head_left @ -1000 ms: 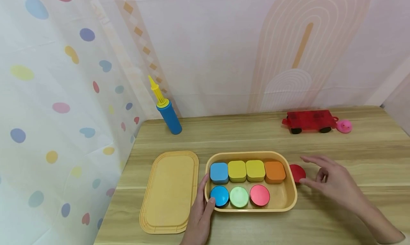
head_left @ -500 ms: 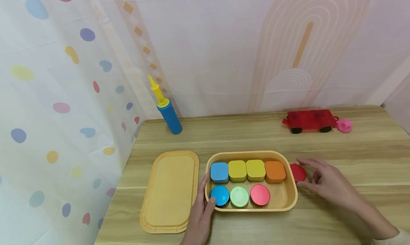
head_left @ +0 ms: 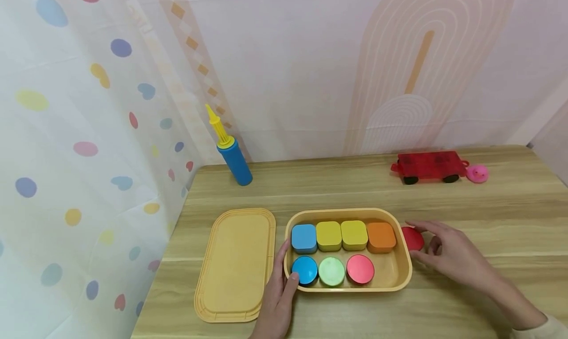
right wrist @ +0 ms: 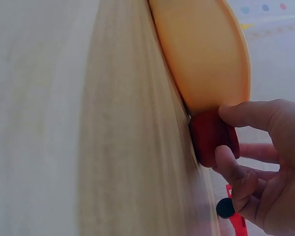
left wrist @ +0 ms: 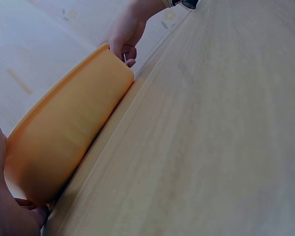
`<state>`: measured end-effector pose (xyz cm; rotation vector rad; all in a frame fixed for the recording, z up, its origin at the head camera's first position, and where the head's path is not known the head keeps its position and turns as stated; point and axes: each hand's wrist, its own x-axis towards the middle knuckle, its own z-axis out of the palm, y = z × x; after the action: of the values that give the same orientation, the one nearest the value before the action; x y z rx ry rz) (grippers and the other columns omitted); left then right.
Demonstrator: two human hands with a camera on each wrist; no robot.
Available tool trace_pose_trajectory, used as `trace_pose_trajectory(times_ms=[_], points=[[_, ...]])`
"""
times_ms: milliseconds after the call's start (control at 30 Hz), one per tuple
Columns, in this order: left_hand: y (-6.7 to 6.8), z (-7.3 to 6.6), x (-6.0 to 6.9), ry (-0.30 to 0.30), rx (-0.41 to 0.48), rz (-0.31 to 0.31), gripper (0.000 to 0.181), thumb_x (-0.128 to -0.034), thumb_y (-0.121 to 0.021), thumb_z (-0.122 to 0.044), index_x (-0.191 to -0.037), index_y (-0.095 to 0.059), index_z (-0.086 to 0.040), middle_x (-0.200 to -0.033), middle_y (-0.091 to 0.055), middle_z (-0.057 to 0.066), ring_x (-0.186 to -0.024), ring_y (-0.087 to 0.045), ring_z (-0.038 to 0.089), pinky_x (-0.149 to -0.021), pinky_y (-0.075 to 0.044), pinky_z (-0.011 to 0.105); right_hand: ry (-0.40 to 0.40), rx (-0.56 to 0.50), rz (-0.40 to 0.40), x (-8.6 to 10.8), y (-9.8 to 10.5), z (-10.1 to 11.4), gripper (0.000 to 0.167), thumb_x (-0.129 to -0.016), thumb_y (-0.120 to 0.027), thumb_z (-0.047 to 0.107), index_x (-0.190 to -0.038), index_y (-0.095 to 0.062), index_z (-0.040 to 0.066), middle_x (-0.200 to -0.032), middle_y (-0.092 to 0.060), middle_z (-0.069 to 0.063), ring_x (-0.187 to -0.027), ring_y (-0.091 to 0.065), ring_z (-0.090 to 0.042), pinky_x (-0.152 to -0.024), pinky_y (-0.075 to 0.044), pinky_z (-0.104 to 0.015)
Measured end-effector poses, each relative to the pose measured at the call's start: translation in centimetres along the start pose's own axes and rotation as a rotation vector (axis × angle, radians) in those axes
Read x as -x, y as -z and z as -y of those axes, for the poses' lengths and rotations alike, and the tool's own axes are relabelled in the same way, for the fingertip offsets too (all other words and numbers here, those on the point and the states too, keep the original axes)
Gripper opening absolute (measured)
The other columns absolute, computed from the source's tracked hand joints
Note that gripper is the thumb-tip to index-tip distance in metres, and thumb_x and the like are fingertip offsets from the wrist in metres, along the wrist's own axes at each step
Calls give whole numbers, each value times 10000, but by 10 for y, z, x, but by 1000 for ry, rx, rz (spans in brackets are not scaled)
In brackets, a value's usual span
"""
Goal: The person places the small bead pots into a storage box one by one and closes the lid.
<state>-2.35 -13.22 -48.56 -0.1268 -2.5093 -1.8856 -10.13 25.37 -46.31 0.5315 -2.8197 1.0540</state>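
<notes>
A pale-orange rounded box point(head_left: 389, 272) sits on the wooden table. My left hand point(head_left: 276, 297) holds its left end, thumb over the rim and fingers along the outer wall. Inside, the back row has a light-blue square block point(head_left: 303, 238), two yellow blocks point(head_left: 329, 235) and an orange one point(head_left: 381, 237). In front are round blue point(head_left: 304, 270), pale-green point(head_left: 332, 271) and pinkish-red point(head_left: 360, 269) pieces. Just outside the right end, against the wall, stands a dark-red round block point(right wrist: 209, 137). My right hand point(head_left: 452, 253) pinches it between thumb and index finger.
A matching flat lid point(head_left: 237, 265) lies left of the box. Behind stand a blue hand pump with a yellow nozzle point(head_left: 235, 161), a red toy cart point(head_left: 430, 165) and a small pink toy point(head_left: 478, 173). A patterned curtain point(head_left: 284, 73) borders the table's back.
My right hand has moved left a little, and its thumb and index finger have closed in on the red round block. The left hand and the box stay in place.
</notes>
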Motion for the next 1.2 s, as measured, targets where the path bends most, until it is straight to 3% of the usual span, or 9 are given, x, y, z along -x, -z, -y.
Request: trace_pose_trajectory(times_ms=[100, 300, 433, 633, 867, 1200], points=[[0, 1, 0, -6, -3, -1, 611, -1204, -477, -262, -1772, -251, -278, -1828, -264, 49, -1667, -204, 295, -1241, -166, 125, 21, 17, -14, 0, 0, -1, 613, -769, -1014, 87, -1322, -763, 12, -1040, -704, -13, -663, -525, 38, -547, -467, -226], [0, 1, 1, -22, 1, -5, 616, -1200, -482, -238, -1772, -256, -267, -1826, -270, 56, -1667, -206, 313, -1246, -165, 122, 9, 71, -23, 2, 6, 0, 606, -760, -1021, 125, -1302, -766, 36, -769, -605, 123, -644, -510, 38, -553, -432, -237], [0, 1, 0, -19, -1, -6, 615, -1200, -483, -240, -1771, -258, -274, -1826, -272, 47, -1668, -207, 310, -1246, -164, 121, -3, 77, -51, 5, 14, 4, 592, -764, -1020, 148, -1291, -763, 65, -703, -580, 162, -634, -517, 31, -551, -426, -242], [0, 0, 0, -7, -1, 2, 610, -1204, -477, -260, -1771, -254, -282, -1828, -266, 44, -1668, -202, 294, -1244, -162, 129, -25, 87, -90, 11, 29, 13, 574, -764, -1021, 172, -1271, -762, 97, -679, -572, 182, -635, -516, 24, -555, -392, -245], [0, 0, 0, -2, -4, 3, 612, -1205, -476, -265, -1772, -246, -291, -1829, -261, 42, -1667, -203, 286, -1244, -166, 131, 32, 83, -181, 14, 47, 24, 602, -698, -1015, 95, -1238, -750, 118, -701, -573, 197, -622, -504, 26, -515, -338, -231], [0, 1, 0, 5, -10, 2, 612, -1206, -476, -276, -1772, -244, -297, -1829, -260, 36, -1666, -207, 286, -1246, -169, 140, 24, 60, -238, 22, 62, 44, 660, -668, -985, 31, -1262, -725, 158, -758, -596, 167, -655, -470, -38, -573, -321, -221]])
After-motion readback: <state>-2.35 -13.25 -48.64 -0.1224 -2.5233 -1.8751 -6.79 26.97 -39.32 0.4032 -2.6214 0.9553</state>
